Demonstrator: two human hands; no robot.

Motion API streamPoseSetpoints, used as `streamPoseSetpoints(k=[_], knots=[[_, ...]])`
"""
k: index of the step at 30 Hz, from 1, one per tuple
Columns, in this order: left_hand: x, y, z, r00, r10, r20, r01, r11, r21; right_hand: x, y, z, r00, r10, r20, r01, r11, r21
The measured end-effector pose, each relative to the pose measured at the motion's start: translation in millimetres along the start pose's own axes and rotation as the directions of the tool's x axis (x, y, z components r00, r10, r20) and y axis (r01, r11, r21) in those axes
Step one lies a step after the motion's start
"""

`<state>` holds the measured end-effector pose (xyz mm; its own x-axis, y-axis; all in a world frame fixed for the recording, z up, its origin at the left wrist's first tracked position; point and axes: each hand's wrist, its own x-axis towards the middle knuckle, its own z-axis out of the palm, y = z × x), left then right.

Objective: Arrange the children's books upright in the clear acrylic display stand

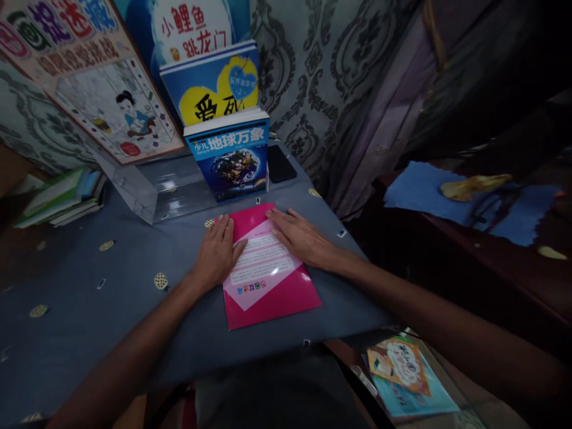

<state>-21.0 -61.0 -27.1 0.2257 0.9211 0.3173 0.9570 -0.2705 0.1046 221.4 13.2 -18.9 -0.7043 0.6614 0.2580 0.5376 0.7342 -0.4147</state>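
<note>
A thin pink book (277, 302) lies flat on the blue-grey tablecloth, its printed text upside down to me. My left hand (217, 250) rests on its left edge, fingers stretched out and the thumb over the white text panel. Across the upper right part of the book lies my right hand (299, 237), also flat with fingers extended. Neither hand grips anything. Just beyond the book, a blue book with a globe on its cover (232, 161) stands upright in a clear acrylic rack (154, 193).
Taller picture books, one with a yellow heart (210, 89) and one with a line drawing (120, 113), lean in the rack. A black phone (281, 164) lies behind. Stacked books (67, 199) sit at left. More books (409, 381) lie low at right, near a blue cloth (420, 193).
</note>
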Motion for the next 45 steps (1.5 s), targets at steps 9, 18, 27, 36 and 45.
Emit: streamPoseSetpoints(k=[9,18,27,36,45], knots=[[-0.5,-1.1,-5.5,0.999,-0.008,0.052,0.009,1.0,-0.021,24.6,10.6,5.5,0.999,0.035,-0.035,-0.036,0.999,-0.036],[-4.3,-5.3,-9.5,0.999,-0.034,0.037,0.038,0.993,-0.111,19.3,11.5,11.5,0.996,0.003,-0.084,-0.011,0.995,-0.095],[-2.3,-5.0,-9.5,0.999,-0.015,0.045,0.016,1.0,-0.017,20.3,10.2,11.6,0.995,-0.003,-0.101,-0.01,0.992,-0.127],[-0.5,2.3,-10.1,0.996,-0.065,0.063,0.061,0.996,0.066,21.6,12.8,12.6,0.997,-0.01,-0.074,0.001,0.993,-0.115],[0.4,5.6,-16.3,0.999,-0.016,0.04,0.016,1.0,0.019,22.2,22.6,13.5,0.998,-0.01,-0.063,0.003,0.993,-0.119]])
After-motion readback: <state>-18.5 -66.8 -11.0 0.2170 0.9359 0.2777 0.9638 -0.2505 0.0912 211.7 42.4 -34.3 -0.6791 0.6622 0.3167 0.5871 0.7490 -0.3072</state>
